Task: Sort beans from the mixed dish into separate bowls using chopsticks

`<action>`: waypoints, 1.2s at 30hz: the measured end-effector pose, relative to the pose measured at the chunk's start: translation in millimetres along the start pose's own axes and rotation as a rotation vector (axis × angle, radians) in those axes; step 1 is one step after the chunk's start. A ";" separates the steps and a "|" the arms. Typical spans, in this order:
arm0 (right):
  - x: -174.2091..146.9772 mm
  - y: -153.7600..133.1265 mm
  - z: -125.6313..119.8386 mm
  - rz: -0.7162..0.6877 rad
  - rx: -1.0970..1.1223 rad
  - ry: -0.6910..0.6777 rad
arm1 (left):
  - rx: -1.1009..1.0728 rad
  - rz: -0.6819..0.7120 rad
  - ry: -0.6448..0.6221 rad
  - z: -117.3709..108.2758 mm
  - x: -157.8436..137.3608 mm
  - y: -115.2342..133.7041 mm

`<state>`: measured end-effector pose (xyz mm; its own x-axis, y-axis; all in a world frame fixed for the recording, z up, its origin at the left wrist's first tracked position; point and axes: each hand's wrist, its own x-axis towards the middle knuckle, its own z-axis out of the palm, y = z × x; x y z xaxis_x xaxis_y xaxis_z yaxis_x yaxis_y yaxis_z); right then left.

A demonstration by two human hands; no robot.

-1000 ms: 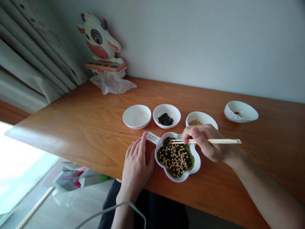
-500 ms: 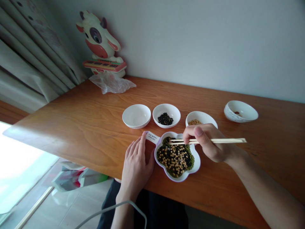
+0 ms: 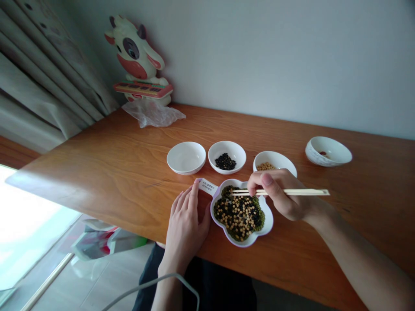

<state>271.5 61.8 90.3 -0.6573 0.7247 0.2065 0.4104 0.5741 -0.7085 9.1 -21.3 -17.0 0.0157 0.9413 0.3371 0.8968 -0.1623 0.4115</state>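
A flower-shaped bowl (image 3: pixel 270 224) with a lilac rim and a short labelled handle (image 3: pixel 207 186) sits near the table's front edge. Mixed beans (image 3: pixel 240 211), black, tan and green, cover its bottom. My left hand (image 3: pixel 187 220) lies on the table left of the bowl, fingers stretched out, the index fingertip at the handle's end. Over the bowl's right side, my right hand (image 3: pixel 280 192) is closed around a pair of wooden chopsticks (image 3: pixel 304 192). Their tips reach into the beans at the upper left of the bowl; whether they pinch a bean I cannot tell.
Behind the bowl stand a bare white bowl (image 3: pixel 186 158), one with black beans (image 3: pixel 226 162) and one with tan beans (image 3: pixel 266 166), partly hidden by my right hand. Another white bowl (image 3: pixel 328 151) is farther right. A cow toy (image 3: pixel 139 56) and plastic bag (image 3: pixel 154 113) are at back left.
My right hand and the chopsticks have shifted slightly left, and the chopsticks' rear ends have drawn closer together. My left hand and the bowls hold their places.
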 end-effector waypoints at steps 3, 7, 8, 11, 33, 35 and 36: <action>0.1 0.3 -1.6 -0.003 0.004 -0.004 | 0.000 -0.002 -0.002 -0.5 0.1 0.7; 0.6 -0.5 -1.6 0.018 0.000 -0.007 | -0.006 -0.003 -0.005 -1.8 -0.1 1.2; 0.5 -0.8 -1.4 0.021 -0.001 -0.005 | -0.008 -0.003 -0.005 -1.9 -0.1 1.1; -0.2 -1.2 -1.0 0.015 -0.003 0.001 | -0.007 -0.005 -0.004 -1.8 0.0 0.8; 0.7 -3.2 -1.2 0.018 0.027 0.024 | -0.006 -0.002 0.003 -0.4 -0.6 0.6; -0.9 -4.4 -4.7 0.016 0.043 0.038 | -0.007 -0.002 0.004 -0.7 -0.3 0.9; -1.9 -5.2 -7.2 0.015 0.048 0.046 | -0.008 -0.002 0.001 -0.9 -0.1 1.1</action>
<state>275.2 60.2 98.4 -0.6216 0.7501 0.2258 0.3882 0.5453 -0.7430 9.7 -21.9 -15.8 0.0132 0.9414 0.3369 0.8933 -0.1625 0.4191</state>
